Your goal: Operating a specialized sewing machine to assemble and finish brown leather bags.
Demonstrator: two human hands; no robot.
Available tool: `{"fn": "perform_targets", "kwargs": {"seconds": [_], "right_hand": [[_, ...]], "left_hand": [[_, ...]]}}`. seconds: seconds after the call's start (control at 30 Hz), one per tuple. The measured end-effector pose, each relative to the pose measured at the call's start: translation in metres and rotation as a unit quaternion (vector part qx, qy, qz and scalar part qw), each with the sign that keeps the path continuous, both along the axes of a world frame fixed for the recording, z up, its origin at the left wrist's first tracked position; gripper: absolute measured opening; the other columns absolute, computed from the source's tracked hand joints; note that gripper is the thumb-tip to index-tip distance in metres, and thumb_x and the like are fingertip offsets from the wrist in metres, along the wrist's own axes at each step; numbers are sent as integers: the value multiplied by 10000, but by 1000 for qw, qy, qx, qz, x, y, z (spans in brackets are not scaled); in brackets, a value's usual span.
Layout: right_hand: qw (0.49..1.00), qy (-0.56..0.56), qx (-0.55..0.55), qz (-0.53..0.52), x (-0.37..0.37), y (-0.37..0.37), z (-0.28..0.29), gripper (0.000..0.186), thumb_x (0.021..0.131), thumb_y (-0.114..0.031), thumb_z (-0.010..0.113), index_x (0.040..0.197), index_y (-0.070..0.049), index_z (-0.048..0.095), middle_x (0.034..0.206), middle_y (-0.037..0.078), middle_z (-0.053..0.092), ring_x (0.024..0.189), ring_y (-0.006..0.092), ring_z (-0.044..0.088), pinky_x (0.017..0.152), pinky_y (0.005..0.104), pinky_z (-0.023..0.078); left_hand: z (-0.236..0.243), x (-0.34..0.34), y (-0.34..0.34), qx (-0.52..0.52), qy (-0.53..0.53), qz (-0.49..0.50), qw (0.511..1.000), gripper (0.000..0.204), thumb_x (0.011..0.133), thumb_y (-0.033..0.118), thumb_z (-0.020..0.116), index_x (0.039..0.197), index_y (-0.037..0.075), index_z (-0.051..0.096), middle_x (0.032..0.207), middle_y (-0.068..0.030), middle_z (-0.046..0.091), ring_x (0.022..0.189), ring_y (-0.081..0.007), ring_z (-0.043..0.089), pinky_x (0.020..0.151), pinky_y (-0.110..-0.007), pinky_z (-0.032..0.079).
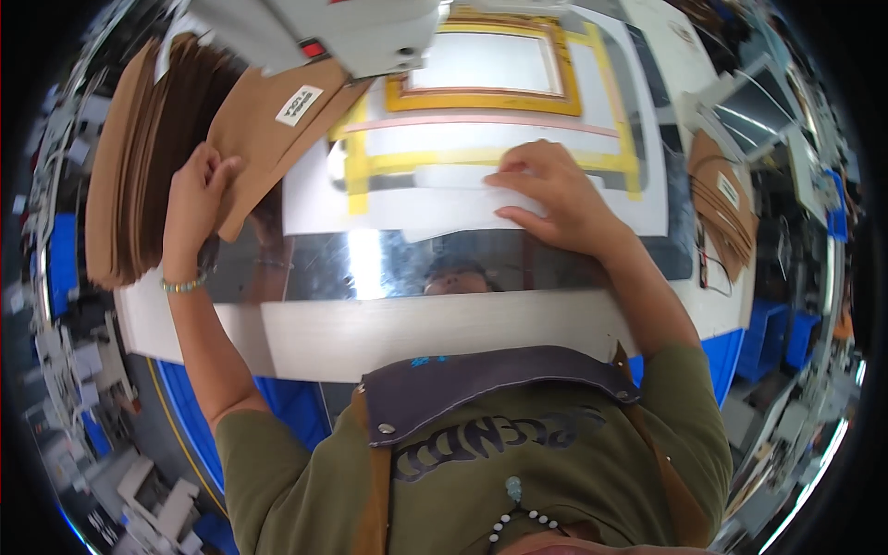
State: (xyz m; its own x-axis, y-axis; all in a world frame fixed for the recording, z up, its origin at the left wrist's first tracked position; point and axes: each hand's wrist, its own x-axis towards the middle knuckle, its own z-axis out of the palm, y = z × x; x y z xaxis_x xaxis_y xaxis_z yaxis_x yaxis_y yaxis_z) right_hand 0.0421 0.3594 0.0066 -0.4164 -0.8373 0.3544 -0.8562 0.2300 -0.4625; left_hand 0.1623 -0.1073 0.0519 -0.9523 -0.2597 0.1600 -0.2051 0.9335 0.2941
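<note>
My left hand (198, 196) is closed on the near left edge of a brown cut piece (254, 120), cloth-like, with a white printed label. That piece lies at a slant beside a thick stack of brown pieces (125, 176). Over the front of a white sheet (310, 199) marked with yellow tape, my right hand (555, 199) curls its thumb and fingers on a thin white sheet (467, 202). Part of that thin sheet is hidden under the fingers. Beyond it sits a yellow frame (486, 100) with a white inside.
A white and grey machine head (342, 37) overhangs the table at the far left. Shiny metal plate (370, 264) runs along the near side. At the right lie more labelled brown pieces (726, 208), near a tablet-like screen (754, 102) and a thin cable.
</note>
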Motion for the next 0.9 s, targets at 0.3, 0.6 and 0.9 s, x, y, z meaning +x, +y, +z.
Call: {"fn": "perform_targets", "kwargs": {"seconds": [0.3, 0.6, 0.9], "right_hand": [[998, -35, 45, -34, 6, -5, 6, 368, 829, -138, 806, 1184, -62, 750, 1188, 135, 626, 1095, 331, 588, 970, 423, 469], [997, 11, 37, -69, 11, -8, 4, 344, 833, -183, 812, 1134, -43, 718, 1133, 134, 622, 1057, 333, 566, 926, 429, 463], [998, -6, 23, -58, 7, -4, -3, 162, 866, -83, 769, 984, -24, 675, 957, 125, 621, 932, 328, 568, 842, 405, 463]], "left_hand": [[-7, 177, -13, 178, -34, 208, 961, 371, 989, 326, 717, 1145, -10, 697, 892, -86, 712, 840, -159, 690, 705, -310, 537], [-56, 167, -26, 27, 65, 404, 912, 687, 881, 460, 801, 1324, -41, 644, 1053, -205, 738, 928, -325, 716, 831, -412, 562], [-76, 232, -33, 246, 325, 398, 822, 245, 975, 171, 762, 1127, -20, 748, 1058, -54, 772, 988, -133, 689, 882, -275, 509]]}}
